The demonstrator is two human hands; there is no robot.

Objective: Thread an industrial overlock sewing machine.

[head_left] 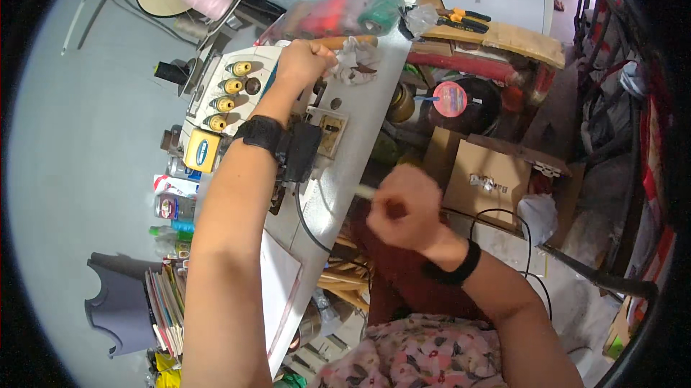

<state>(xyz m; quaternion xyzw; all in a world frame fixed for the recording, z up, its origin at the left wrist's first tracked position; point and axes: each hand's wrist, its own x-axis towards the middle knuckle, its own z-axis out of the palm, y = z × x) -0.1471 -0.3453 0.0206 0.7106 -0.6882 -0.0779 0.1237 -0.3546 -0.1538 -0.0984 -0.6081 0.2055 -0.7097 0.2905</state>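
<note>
My left hand (306,64) is closed over the far end of a white overlock sewing machine (268,55). Its fingertips reach a crumpled white cloth (354,57) on the table; whether they grip it, I cannot make out. My left forearm crosses the machine and hides part of it. Several cream tension dials (232,86) line its left side. Above my lap, my right hand (407,204) is curled shut and smeared by motion. A thin pale strip (364,191) sticks out from its fingers toward the table.
A pink thread cone (207,1) stands on the far left. Bagged spools (327,17) lie at the back, with orange-handled pliers (464,19) to their right. A yellow box (204,150) sits beside the machine. A cardboard box (486,179) stands lower right; a black cable (309,229) hangs over the table.
</note>
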